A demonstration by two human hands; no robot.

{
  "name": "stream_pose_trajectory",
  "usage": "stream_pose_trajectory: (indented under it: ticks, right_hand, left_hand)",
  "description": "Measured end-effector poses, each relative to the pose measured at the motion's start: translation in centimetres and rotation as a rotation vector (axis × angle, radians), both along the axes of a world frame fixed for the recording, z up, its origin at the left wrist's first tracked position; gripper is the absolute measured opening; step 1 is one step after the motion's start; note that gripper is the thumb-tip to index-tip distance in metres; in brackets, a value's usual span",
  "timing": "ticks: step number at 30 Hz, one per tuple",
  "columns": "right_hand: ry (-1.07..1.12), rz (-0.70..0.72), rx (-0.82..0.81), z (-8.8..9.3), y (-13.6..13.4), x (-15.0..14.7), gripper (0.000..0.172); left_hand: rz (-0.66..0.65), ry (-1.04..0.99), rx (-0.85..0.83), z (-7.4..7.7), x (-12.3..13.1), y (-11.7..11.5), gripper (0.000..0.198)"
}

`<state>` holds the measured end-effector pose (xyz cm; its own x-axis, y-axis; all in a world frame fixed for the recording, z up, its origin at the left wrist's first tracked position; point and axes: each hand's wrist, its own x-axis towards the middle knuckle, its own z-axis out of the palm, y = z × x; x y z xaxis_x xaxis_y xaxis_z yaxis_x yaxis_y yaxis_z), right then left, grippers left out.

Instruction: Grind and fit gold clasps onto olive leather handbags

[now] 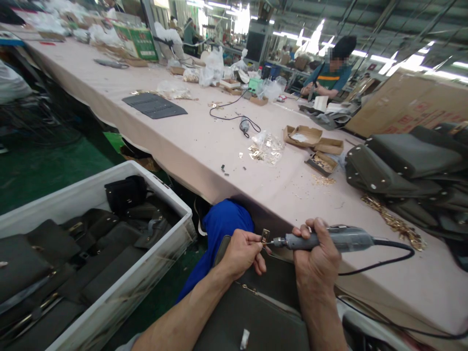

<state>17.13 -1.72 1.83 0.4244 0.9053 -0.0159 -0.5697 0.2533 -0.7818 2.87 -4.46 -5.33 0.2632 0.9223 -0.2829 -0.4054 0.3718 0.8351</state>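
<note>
My right hand (317,251) is wrapped round a grey corded electric screwdriver (338,239), held nearly level with its tip pointing left. The tip meets a small gold metal plate (265,236), which my left hand (243,251) pinches between thumb and fingers. Beneath both hands a dark olive bag (256,317) lies across my lap, with a gold zipper pull (248,288) near its upper part and a small white piece (244,339) on its surface. Whether the plate is joined to the bag cannot be made out.
A white crate (161,248) of dark bags stands at left. On the pink-covered table (204,141) are a dark flat panel (154,105), gold fittings (268,148), small cardboard boxes (303,136) and a second tool (244,126). Stacked bags (413,156) lie right. A person (331,73) works across the table.
</note>
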Motion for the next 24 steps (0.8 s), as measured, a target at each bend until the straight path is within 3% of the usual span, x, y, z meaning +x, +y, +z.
stream_pose_trajectory:
  ticks: [24]
  right_hand:
    - [-0.154, -0.066, 0.045, 0.3, -0.5, -1.5, 0.028]
  left_hand:
    - [-0.013, 0.045, 0.02, -0.5, 0.0, -0.2, 0.025]
